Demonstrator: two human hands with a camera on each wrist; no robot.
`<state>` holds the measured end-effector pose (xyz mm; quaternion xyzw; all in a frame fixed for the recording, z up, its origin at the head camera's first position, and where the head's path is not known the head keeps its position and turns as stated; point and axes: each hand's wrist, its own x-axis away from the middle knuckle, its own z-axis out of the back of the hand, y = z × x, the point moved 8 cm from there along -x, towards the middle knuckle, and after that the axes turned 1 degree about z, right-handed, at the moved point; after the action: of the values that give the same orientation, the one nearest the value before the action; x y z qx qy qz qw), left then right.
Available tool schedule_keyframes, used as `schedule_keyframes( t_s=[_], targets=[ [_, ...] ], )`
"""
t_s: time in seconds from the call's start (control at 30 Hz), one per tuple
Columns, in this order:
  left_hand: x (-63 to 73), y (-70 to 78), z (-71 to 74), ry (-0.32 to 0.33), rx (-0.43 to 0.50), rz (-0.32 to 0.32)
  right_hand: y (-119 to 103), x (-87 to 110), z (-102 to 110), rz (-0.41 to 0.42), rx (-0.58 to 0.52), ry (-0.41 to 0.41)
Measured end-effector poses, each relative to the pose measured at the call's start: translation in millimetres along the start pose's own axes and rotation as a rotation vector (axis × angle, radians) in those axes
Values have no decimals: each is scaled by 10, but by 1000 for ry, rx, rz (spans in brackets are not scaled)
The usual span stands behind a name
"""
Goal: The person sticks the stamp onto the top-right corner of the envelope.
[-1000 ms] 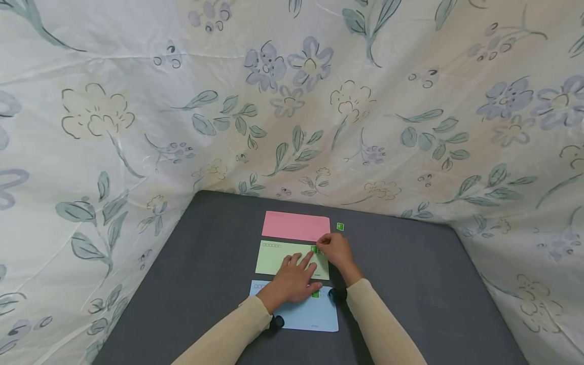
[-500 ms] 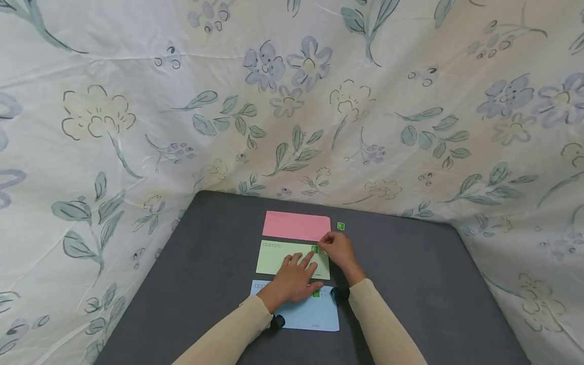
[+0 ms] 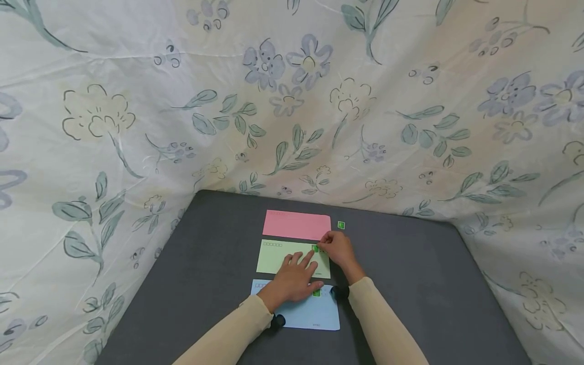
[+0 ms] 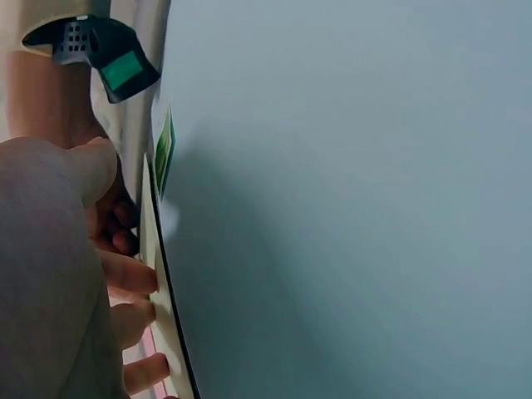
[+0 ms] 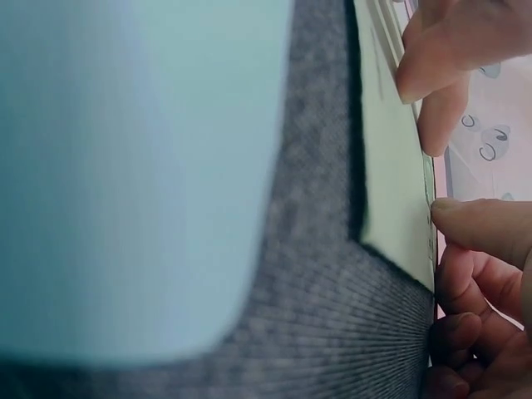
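Observation:
My left hand rests with spread fingers on the pale green envelope, its thumb reaching over the blue envelope. At the green envelope's upper right corner lies a small green stamp, beside the left fingertips. My right hand has thumb and forefinger together at that stamp's right edge, apparently pinching it. In the right wrist view the tip of the right hand meets the envelope surface, its other fingers curled. Another green stamp sits on the blue envelope, partly hidden by the left thumb.
A pink envelope lies behind the green one. To its right is a loose green stamp on the dark table. Floral cloth hangs behind and at the sides.
The right hand shifted very slightly to the right during the first half second, then stayed put. The left hand and the envelopes hold their places.

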<state>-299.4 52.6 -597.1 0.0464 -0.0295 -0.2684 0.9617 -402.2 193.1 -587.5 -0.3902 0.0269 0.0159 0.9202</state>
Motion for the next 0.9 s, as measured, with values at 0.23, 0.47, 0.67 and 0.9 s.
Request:
schedule_keyframes(
  t_s=[0.23,0.47,0.67,0.9],
  targets=[
    [-1,0,-5,-2,-5,-2,-21,3,7,-3,10,-7],
    [8,6,23,2,-6,-4,-10,-7,-1,-5,13,-10],
    [9,2,9,-1,-11,1,-23,-6,3,-3,15,-9],
    [20,6,23,-18,1,-1,-39,9,14,0,12,-10]
  ],
)
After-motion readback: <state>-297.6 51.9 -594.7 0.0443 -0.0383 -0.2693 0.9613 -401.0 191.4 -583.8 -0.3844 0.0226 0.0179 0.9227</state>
